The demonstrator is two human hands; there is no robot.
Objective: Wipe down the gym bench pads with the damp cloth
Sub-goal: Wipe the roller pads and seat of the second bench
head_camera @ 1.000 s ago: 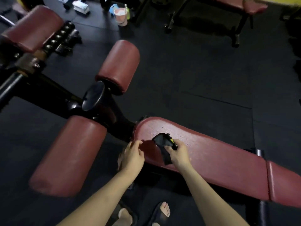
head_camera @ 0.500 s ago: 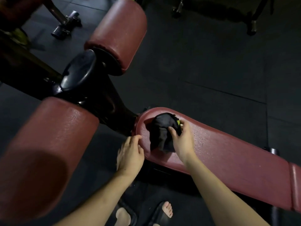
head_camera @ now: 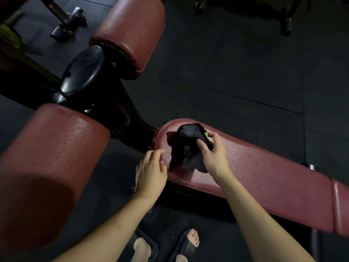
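Note:
A long dark-red bench pad (head_camera: 264, 173) runs from the centre to the lower right, speckled with droplets. A black cloth (head_camera: 186, 146) with a yellow tag lies bunched on its rounded left end. My right hand (head_camera: 212, 156) presses down on the cloth, fingers gripping its right side. My left hand (head_camera: 151, 173) rests at the pad's near left edge, fingers loosely curled, holding nothing. Two dark-red roller pads flank the black frame: one at near left (head_camera: 52, 167), one at upper centre (head_camera: 130, 33).
The black steel frame with a round cap (head_camera: 83, 72) joins the rollers to the bench. A second pad section (head_camera: 341, 208) adjoins at the right edge. Dark rubber floor tiles surround everything. My feet in black sandals (head_camera: 166, 246) stand below the bench. Another machine's foot (head_camera: 66, 23) stands upper left.
The view has dropped closer to the bench. My right hand has spread the cloth flatter on the pad's left end and shifted it slightly; my left hand has stayed at the pad's edge.

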